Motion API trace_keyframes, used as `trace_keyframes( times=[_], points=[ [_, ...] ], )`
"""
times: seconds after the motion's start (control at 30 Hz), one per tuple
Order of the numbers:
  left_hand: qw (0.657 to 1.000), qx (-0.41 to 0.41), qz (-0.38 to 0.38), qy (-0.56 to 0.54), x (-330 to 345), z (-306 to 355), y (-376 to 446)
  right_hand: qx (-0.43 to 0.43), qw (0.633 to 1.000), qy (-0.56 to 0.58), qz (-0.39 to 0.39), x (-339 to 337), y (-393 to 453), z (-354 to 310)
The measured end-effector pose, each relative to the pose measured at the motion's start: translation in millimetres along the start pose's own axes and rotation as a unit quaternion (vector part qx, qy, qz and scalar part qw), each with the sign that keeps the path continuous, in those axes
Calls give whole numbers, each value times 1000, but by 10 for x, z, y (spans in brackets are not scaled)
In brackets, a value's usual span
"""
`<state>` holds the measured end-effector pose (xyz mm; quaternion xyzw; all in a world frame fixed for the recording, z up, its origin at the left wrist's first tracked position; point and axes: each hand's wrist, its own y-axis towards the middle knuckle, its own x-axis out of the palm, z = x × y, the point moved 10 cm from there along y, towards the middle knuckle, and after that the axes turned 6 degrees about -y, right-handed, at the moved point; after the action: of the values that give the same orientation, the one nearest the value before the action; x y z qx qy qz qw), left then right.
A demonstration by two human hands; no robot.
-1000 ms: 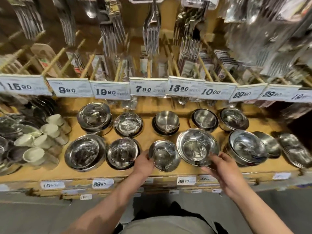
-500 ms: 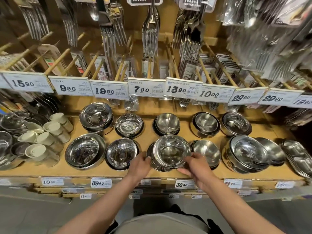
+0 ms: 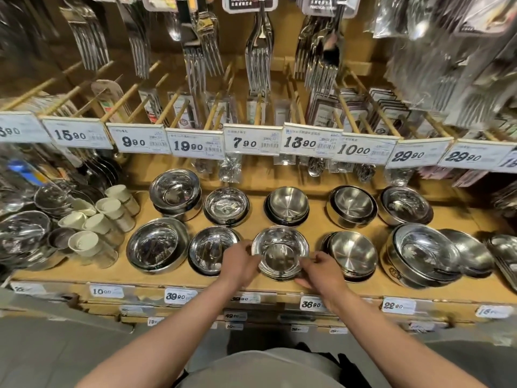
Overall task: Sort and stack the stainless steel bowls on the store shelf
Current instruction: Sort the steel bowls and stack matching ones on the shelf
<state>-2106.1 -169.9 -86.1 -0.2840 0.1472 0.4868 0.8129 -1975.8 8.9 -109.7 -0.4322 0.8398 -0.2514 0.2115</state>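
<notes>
Shelf [image 3: 307,219] carries two rows of steel bowl stacks. Centre front stack [image 3: 280,252] sits between a shiny stack [image 3: 212,250] and a brushed stack [image 3: 351,254]. Left hand [image 3: 240,263] grips its left rim; right hand [image 3: 321,271] grips its right rim.

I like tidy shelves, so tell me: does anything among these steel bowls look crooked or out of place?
Mostly neat. The back-left bowl stack sits tilted, its top bowl leaning. At front right, a loose bowl leans against the big bowl stack rather than nesting in it.
</notes>
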Motion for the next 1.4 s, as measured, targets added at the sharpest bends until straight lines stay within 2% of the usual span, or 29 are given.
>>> trace_keyframes(
  times=[0.23,0.53,0.83,1.4],
  points=[
    [999,31,-22,12,66,83,32,-34,971,-217,97,-125,70,-54],
    [999,34,-26,1,119,104,53,-91,929,-344,103,-100,84,-212],
    [1000,28,-4,-7,123,79,74,-140,905,-390,96,-98,112,-323],
    [1000,10,13,9,158,-45,139,-144,910,-379,86,-67,146,-338]
  ],
)
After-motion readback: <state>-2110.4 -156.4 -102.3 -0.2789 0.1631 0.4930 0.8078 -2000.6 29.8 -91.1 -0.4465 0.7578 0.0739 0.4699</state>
